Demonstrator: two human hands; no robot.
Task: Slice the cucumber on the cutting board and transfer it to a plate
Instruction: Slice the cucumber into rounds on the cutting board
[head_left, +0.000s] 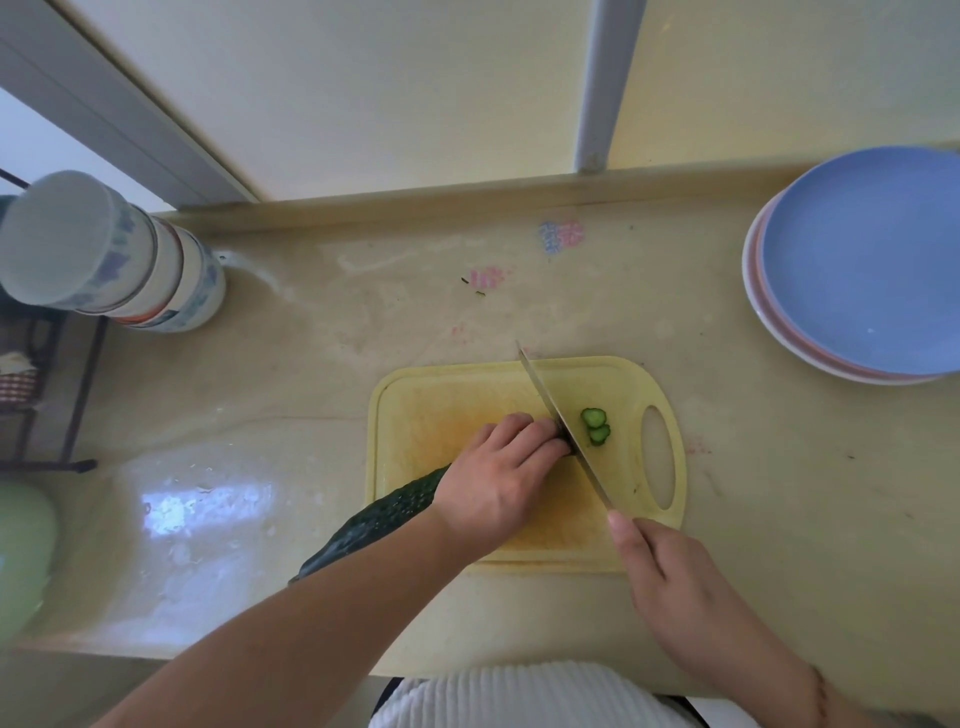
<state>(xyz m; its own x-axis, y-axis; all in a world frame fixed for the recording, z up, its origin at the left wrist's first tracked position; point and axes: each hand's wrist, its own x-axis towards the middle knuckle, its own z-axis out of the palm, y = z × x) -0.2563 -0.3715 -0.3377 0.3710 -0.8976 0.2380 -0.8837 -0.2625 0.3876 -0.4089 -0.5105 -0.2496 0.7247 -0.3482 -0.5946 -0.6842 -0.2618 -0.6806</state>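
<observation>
the left hand (498, 475) presses down on the cucumber (387, 512), fingers curled over it close to the cut end; the right hand (670, 577) grips the handle of the knife (563, 431), fingers wrapped round it, forefinger stretched toward the blade; the blade stands at the cucumber's end, right beside the left fingertips (540, 428), and the gap between them is probably very small, though the hand hides it; a slip here could nick a knuckle; the cucumber lies slantwise, its long uncut part hanging off the cutting board (415, 395) onto the wet counter (311, 364), so it could roll or skid under pressure; two slices (596, 425) lie just beyond the blade, near the board's handle hole; the blue plate (857, 260) sits well apart at the far right, so slices may drop while being carried over.
</observation>
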